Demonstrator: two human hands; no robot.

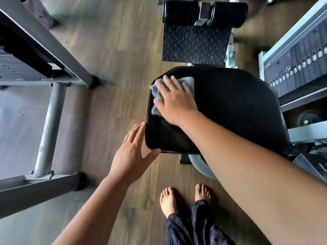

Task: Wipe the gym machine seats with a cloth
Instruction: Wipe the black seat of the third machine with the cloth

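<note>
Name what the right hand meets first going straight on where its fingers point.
Likely nothing: the right hand, flat on the cloth, would leave the far edge of the seat over floor, just left of the footplate; depth is unclear.

black padded seat (pixel 230 106); crumpled grey cloth (pixel 188 82) at its far-left corner

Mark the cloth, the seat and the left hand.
cloth (pixel 188 82): head view, grey upper right corner.
seat (pixel 238 106): head view, bare black top.
left hand (pixel 131 156): head view, back of the hand.
</note>
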